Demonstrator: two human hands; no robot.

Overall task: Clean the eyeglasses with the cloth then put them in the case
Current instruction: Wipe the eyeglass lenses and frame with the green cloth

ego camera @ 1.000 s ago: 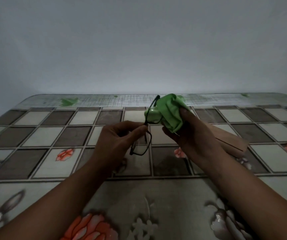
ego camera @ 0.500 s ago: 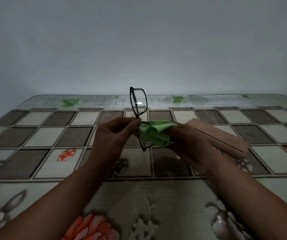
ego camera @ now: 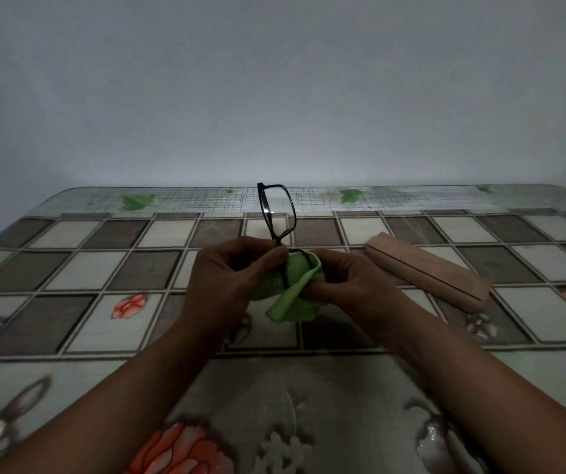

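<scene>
Glasses (ego camera: 276, 213) stand vertical: left hand (ego camera: 230, 271) pinches bridge, right hand (ego camera: 346, 278) clamps cloth (ego camera: 295, 295) on lower lens. Case (ego camera: 428, 268) nearer right hand.

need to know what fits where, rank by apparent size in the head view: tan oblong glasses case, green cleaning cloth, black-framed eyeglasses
1. tan oblong glasses case: clearly largest.
2-3. green cleaning cloth and black-framed eyeglasses: look alike, not ranked; the cloth is bunched and wraps the lower lens, hiding part of both.
</scene>
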